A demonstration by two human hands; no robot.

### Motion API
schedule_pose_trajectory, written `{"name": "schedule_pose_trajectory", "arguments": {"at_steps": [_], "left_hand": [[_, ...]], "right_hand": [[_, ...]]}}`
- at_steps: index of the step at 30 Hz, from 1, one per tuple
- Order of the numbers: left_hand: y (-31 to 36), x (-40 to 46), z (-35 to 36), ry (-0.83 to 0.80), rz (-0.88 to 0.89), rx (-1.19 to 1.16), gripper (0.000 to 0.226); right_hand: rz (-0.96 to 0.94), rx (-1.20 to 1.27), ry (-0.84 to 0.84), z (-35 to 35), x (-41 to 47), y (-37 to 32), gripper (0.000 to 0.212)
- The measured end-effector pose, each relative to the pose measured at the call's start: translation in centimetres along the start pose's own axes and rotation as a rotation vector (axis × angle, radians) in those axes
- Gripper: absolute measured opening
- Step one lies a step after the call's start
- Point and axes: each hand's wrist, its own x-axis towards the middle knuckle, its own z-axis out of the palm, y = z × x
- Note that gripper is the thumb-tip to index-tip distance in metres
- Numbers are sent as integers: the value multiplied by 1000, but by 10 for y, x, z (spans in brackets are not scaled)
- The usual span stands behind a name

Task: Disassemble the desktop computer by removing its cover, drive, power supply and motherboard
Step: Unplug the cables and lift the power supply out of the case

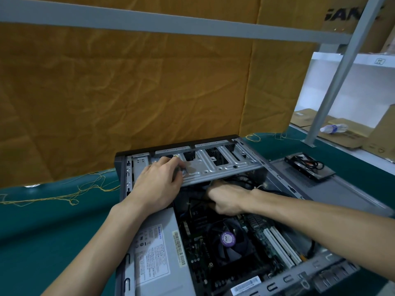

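Note:
The open desktop case (123,167) lies on its side on a green table. My left hand (159,184) lies on the left end of the silver drive cage (215,165), fingers curled over its top, where a small dark part shows under them. My right hand (226,200) reaches under the cage into the case, and its fingers curl round dark cables. The grey power supply (154,253) sits at the near left inside the case. The motherboard (252,238) with a black CPU fan (228,240) fills the near right.
The removed grey cover (333,189) lies right of the case with a loose drive (310,167) and its cables on top. Orange cloth hangs behind. A metal frame post, cardboard boxes and a plastic bottle (333,128) stand at the far right. Yellow threads lie on the table at left.

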Motion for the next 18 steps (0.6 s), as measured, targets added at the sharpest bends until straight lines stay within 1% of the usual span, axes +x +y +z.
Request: {"name": "schedule_pose_trajectory", "arguments": {"at_steps": [2,4,6,7,10,11,12,14,15,16,17,18], "left_hand": [[0,0,0,-2,3,-1,24],[0,0,0,-1,4,-2,24],[-1,1,1,-3,2,-2,24],[-2,1,1,-5,0,-3,24],[-2,1,1,-5,0,-10,24],[-2,1,1,-7,1,-9,24],[-1,1,2,-8,2,-6,24],[-2,2,2,-13,-2,-1,24],[-3,2,2,-13,-4,-4,24],[-3,2,2,-11,-5,-8,24],[-3,2,2,-9,-4,-9,24],[-2,2,2,-9,-1,-8,24]], "right_hand": [[-5,-15,2,1,-1,-1,5],[-3,-16,-4,1,0,0,3],[15,22,4,-2,0,-1,15],[16,27,2,-3,0,-2,18],[-19,-35,-6,-1,-2,-2,2],[-9,-41,-8,-1,-2,-2,5],[-6,-34,-5,-2,-2,-2,2],[7,2,2,-4,-2,-2,13],[10,6,-1,-5,-1,-2,14],[8,-7,-7,-4,-1,-1,7],[1,-23,-10,-3,-2,-1,6],[2,-27,-13,-1,-2,0,14]]}}
